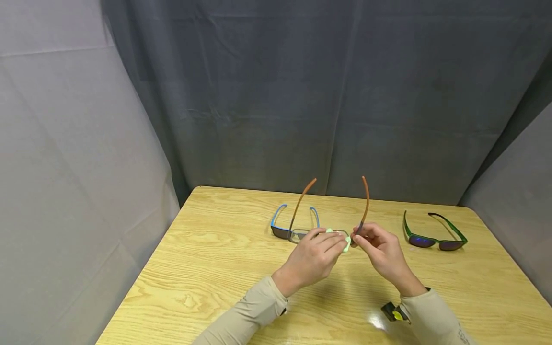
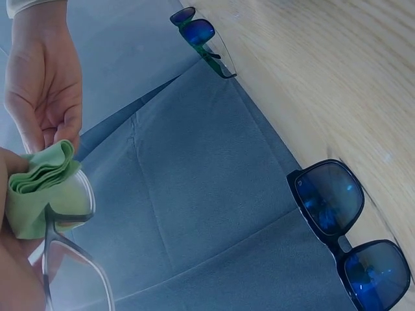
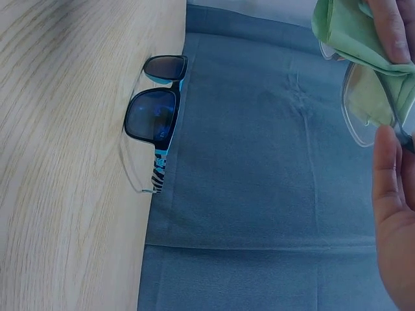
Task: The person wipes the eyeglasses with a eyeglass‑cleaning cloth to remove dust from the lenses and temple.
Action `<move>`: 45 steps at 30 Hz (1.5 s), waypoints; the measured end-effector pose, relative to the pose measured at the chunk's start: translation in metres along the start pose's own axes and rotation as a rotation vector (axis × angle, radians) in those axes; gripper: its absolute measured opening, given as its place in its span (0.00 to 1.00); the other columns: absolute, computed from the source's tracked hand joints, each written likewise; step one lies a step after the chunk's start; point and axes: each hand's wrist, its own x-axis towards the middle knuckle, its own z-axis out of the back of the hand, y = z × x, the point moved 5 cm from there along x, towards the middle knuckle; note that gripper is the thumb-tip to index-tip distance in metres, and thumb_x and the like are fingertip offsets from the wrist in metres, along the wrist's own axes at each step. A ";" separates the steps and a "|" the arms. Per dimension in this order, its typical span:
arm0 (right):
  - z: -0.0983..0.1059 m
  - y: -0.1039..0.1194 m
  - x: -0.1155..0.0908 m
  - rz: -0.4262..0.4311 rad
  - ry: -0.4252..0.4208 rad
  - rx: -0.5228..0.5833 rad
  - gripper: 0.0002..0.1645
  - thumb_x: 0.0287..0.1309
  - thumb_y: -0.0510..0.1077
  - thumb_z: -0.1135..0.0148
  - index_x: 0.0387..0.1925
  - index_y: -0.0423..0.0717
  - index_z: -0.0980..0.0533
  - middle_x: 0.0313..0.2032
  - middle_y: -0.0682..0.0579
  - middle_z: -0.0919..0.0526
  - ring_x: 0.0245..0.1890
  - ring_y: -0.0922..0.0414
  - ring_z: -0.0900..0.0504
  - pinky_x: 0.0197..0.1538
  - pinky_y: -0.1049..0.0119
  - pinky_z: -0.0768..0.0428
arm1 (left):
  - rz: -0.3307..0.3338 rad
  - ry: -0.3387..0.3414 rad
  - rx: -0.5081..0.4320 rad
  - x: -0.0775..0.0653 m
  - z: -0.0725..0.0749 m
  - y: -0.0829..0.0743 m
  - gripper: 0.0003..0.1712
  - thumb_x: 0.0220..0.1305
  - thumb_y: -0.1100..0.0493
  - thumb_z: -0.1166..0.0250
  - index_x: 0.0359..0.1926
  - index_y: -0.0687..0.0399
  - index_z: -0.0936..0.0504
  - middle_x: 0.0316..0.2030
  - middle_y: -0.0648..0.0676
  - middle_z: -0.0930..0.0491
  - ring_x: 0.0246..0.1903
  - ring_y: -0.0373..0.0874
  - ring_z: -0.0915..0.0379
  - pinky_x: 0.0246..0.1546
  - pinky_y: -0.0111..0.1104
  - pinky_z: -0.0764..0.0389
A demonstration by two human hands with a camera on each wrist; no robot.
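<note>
Clear-lensed eyeglasses (image 1: 366, 203) with orange-brown temples are held above the table, the temples unfolded and pointing up and away. My right hand (image 1: 384, 251) pinches them at the right hinge. A light green cloth (image 2: 42, 194) is folded over the right-hand lens, and my left hand (image 1: 315, 256) holds it there between fingers and thumb. Part of that lens (image 3: 360, 103) shows through beside the cloth in the right wrist view. The left hand hides much of the frame's front in the head view.
Blue-and-black sunglasses (image 1: 281, 233) lie unfolded on the wooden table (image 1: 194, 268), behind the eyeglasses. Green sunglasses (image 1: 421, 241) with dark lenses lie to the right of my right hand. Grey curtains (image 1: 258, 96) surround the table at the back and sides.
</note>
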 end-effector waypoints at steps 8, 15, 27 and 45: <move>0.000 -0.002 -0.001 -0.008 -0.008 0.009 0.12 0.54 0.19 0.45 0.39 0.30 0.25 0.32 0.41 0.20 0.29 0.58 0.19 0.34 0.72 0.19 | -0.007 0.001 0.003 0.002 0.001 0.000 0.14 0.67 0.59 0.47 0.46 0.51 0.17 0.47 0.47 0.18 0.49 0.38 0.24 0.57 0.35 0.30; 0.002 -0.002 0.001 -0.029 -0.019 -0.003 0.12 0.53 0.18 0.46 0.38 0.29 0.25 0.32 0.38 0.21 0.30 0.62 0.19 0.34 0.73 0.19 | -0.022 -0.007 -0.016 -0.001 0.002 -0.003 0.14 0.68 0.60 0.47 0.47 0.51 0.17 0.47 0.47 0.18 0.49 0.38 0.24 0.55 0.33 0.28; 0.009 -0.010 0.000 -0.098 -0.096 -0.122 0.09 0.54 0.21 0.43 0.37 0.29 0.24 0.33 0.39 0.19 0.29 0.59 0.18 0.34 0.73 0.20 | 0.135 -0.262 -0.355 -0.019 0.020 0.014 0.16 0.70 0.62 0.47 0.53 0.63 0.22 0.49 0.56 0.19 0.52 0.44 0.25 0.56 0.30 0.29; 0.012 -0.016 -0.002 -0.103 -0.104 -0.107 0.09 0.54 0.22 0.42 0.38 0.30 0.24 0.33 0.40 0.20 0.29 0.59 0.19 0.34 0.75 0.20 | 0.959 -0.478 -0.845 -0.056 0.021 0.080 0.15 0.69 0.69 0.47 0.53 0.71 0.24 0.44 0.66 0.20 0.33 0.51 0.19 0.27 0.32 0.17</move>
